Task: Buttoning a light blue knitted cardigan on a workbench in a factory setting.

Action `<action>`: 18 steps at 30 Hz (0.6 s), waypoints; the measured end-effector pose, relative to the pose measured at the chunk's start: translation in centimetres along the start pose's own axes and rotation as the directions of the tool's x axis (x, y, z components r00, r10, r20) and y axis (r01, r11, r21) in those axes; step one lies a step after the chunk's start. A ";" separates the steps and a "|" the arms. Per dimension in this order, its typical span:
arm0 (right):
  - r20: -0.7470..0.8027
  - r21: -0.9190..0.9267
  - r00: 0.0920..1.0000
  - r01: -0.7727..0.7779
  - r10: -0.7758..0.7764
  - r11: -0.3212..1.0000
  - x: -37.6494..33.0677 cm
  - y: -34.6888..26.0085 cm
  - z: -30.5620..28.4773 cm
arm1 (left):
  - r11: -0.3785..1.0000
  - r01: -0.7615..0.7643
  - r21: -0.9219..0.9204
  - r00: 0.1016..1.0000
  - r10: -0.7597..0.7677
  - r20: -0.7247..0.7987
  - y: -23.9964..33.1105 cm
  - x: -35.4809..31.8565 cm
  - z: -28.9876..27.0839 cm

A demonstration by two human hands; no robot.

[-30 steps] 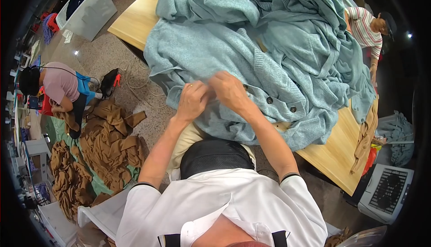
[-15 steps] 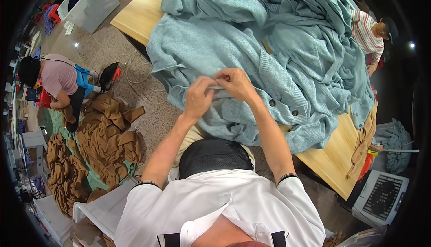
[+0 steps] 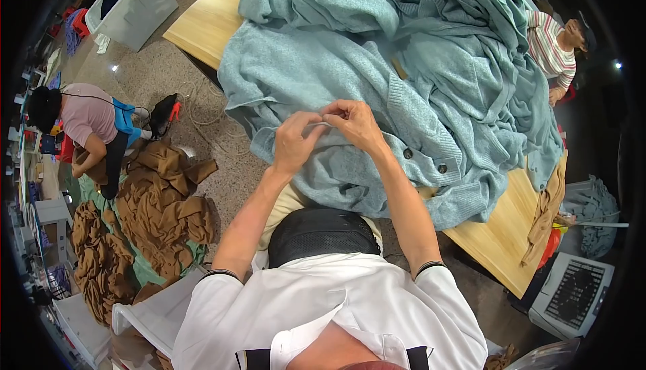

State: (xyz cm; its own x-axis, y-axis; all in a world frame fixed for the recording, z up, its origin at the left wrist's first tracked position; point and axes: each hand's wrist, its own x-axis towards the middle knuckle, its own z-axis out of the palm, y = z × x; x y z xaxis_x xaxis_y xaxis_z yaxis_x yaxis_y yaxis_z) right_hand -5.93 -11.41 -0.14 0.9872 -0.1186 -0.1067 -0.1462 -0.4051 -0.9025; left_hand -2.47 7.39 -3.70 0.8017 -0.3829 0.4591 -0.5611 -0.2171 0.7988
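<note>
Heaped over the table are light blue knit cardigans (image 3: pixel 323 60) with ribbed bands and dark buttons. Just above the near part of the heap, my left hand (image 3: pixel 293 142) and my right hand (image 3: pixel 355 126) meet almost fingertip to fingertip. Both are closed, thumbs against forefingers, pinching a narrow blue-grey edge of knit between them. That edge looks like part of the nearest cardigan; the fingers cover most of it. The ribbed, buttoned band lies to the right of my right hand.
The wooden table (image 3: pixel 494 239) shows at its corners. Brown knitwear (image 3: pixel 165 212) lies piled on a green sheet at left, beside a seated person (image 3: pixel 91 121). A grey bin (image 3: pixel 138 13) stands far left. Another person (image 3: pixel 550 47) is at far right, above a white device (image 3: pixel 572 296).
My fingers have shifted slightly along the pinched edge, the left hand tilting a little. At right the person's head and arm have moved; the seated person's forearm has moved too.
</note>
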 end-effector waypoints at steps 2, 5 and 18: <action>0.011 0.053 1.000 -0.022 0.021 0.998 0.1 0.0 -0.1 | 0.999 -0.027 0.019 1.000 0.027 -0.001 -0.1 0.1 0.0; -0.020 0.084 0.999 -0.027 0.029 0.996 0.3 0.4 -0.1 | 0.995 -0.086 0.058 0.996 0.086 0.007 -0.2 0.4 0.0; 0.050 0.124 0.997 -0.064 0.058 0.990 0.7 0.7 -1.1 | 0.998 -0.036 0.057 0.998 0.034 0.048 -0.3 1.2 -0.1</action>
State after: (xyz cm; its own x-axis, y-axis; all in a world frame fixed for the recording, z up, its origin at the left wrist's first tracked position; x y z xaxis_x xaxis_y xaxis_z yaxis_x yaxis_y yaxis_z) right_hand -5.41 -12.82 -0.40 0.9790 -0.0964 -0.1796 -0.1998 -0.2813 -0.9386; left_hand -1.31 7.04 -3.38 0.7715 -0.4325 0.4666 -0.6008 -0.2538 0.7581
